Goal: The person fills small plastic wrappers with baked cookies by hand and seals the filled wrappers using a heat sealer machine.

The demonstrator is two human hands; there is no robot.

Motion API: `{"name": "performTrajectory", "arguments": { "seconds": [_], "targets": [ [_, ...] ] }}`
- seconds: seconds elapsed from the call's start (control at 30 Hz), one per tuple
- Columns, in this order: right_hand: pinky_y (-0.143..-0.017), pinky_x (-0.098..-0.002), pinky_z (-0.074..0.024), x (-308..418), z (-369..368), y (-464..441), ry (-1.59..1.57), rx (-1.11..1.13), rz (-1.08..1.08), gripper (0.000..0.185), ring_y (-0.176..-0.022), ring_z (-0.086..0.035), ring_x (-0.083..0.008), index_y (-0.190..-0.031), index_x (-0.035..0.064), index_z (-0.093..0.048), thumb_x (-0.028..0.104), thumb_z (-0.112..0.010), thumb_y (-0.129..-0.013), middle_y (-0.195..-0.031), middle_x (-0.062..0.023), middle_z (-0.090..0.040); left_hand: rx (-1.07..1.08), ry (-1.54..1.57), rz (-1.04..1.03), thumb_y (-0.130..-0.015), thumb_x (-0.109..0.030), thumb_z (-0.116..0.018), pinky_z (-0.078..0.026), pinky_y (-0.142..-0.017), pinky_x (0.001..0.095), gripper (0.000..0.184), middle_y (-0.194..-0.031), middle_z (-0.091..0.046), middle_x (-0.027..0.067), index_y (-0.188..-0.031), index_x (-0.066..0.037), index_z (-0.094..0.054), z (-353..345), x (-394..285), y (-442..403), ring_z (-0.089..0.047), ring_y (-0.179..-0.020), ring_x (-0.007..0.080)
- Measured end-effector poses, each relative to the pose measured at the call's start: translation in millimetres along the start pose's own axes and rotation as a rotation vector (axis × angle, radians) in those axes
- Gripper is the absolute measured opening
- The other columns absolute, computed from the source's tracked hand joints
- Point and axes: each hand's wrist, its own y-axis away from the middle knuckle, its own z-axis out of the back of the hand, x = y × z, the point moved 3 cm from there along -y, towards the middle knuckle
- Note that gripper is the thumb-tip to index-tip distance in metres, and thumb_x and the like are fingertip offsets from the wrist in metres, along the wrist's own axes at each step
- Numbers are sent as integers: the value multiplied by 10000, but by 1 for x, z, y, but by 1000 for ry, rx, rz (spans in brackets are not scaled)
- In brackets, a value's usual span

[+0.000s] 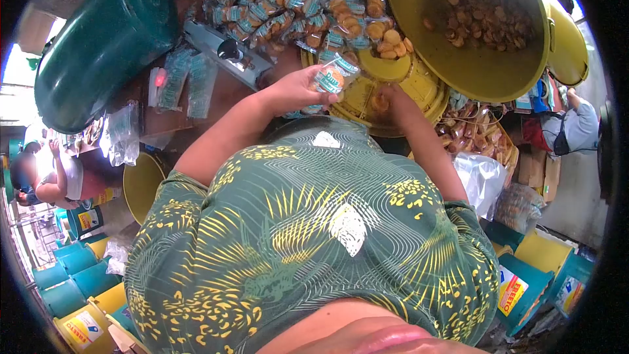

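Observation:
My left hand (303, 88) is closed on a small clear printed bag (334, 77) with a round biscuit inside, held over the near edge of the table. To its right, my right hand (388, 99) is low over a yellow lid (419, 85), its fingers drawn together around what looks like a biscuit, partly blurred. Several loose biscuits (393, 44) lie on the lid just beyond the hands. Behind them spreads a heap of filled biscuit bags (288, 6). A large yellow tub (409, 0) holding loose biscuits leans at the upper right.
A dark green barrel (105, 46) lies at the upper left, beside a metal sealer-like device (226, 52) and flat printed bags (200, 85). Packed goods fill a crate (511, 151) at the right. Other people (580, 128) are at both sides; teal and yellow buckets stand below.

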Motion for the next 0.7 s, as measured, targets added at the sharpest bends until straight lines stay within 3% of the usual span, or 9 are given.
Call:
{"name": "performTrajectory", "arguments": {
  "seconds": [0.1,0.2,0.3,0.4,0.5,0.6,0.7],
  "targets": [
    [-891,-395,-485,7,4,3,73,55,-78,352,-1067,-589,-348,-1086,105,-615,112,-741,-757,-1123,-166,-596,-41,-52,20,-838,-139,-781,-518,-776,292,666,-1047,-626,27,-1385,-27,-419,-2,-6,4,-599,-905,109],
    [-896,-454,-488,27,23,4,129,53,-78,236,-1058,-614,-371,-1057,88,-639,177,-662,-841,-1071,-198,-649,-37,-50,24,-832,-144,-788,-510,-780,282,667,-1043,-626,27,-1383,-29,-431,-3,-4,4,-594,-901,107],
    [-879,-423,-499,25,38,-11,-62,-14,-247,206,-1004,-638,-343,-1035,72,-630,163,-673,-856,-1023,-172,-658,-2,-118,37,-819,-275,-807,-484,-861,275,701,-1106,-625,43,-1360,-12,-448,-3,-7,3,-583,-953,95],
    [-846,-373,-509,41,61,-22,-457,-411,32,188,-935,-658,-259,-1002,37,-615,171,-677,-886,-993,-125,-666,-18,-341,-23,-817,-272,-809,-465,-903,280,683,-1116,-628,48,-1344,-12,-461,-6,-14,0,-572,-1003,104],
    [-832,-336,-505,75,78,-28,-767,-353,210,205,-918,-640,-181,-976,8,-609,192,-673,-910,-973,-88,-663,13,-264,28,-816,-255,-810,-456,-920,287,655,-1117,-631,48,-1325,-17,-474,-16,-22,-2,-567,-1029,117],
    [-836,-320,-498,103,78,-28,-620,-56,358,233,-931,-620,-149,-979,-2,-615,210,-682,-909,-968,-65,-661,85,-124,-72,-818,-250,-806,-459,-907,285,633,-1092,-630,46,-1309,-17,-481,-20,-16,-14,-570,-1018,113],
    [-856,-330,-487,110,82,-28,-695,-31,171,245,-936,-628,-200,-973,-6,-623,208,-700,-882,-934,-88,-651,55,-206,-7,-819,-231,-804,-460,-894,276,628,-1081,-623,41,-1305,-7,-475,-21,-18,-16,-576,-991,110]
  ]
}}
